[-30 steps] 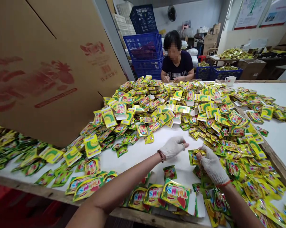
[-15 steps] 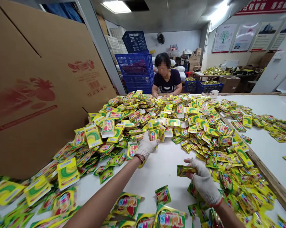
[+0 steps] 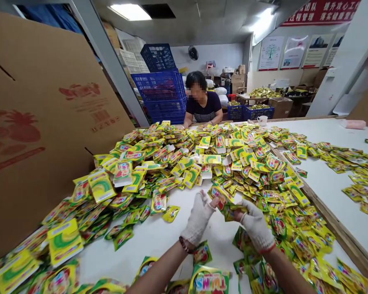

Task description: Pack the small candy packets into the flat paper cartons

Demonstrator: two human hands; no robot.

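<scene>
Both my hands wear white knit gloves and meet over the white table (image 3: 159, 237) in front of a big heap of yellow-green snack packets (image 3: 202, 159). My left hand (image 3: 199, 218) pinches a packet (image 3: 222, 196) at its left edge. My right hand (image 3: 256, 226) is closed round a small bunch of packets (image 3: 233, 212) held just below it. The two hands nearly touch. Larger printed pouches (image 3: 210, 281) lie at the near table edge under my forearms.
A tall cardboard carton (image 3: 43, 122) stands at the left. Across the table a person in a dark top (image 3: 202, 108) sits sorting. Blue crates (image 3: 161, 87) stack behind. A white cup (image 3: 262, 119) stands at the far edge. More packets (image 3: 349, 163) are scattered to the right.
My left hand came back from the pile with a packet and now meets my right hand, which still holds its bunch. The camera has tilted up and turned slightly left.
</scene>
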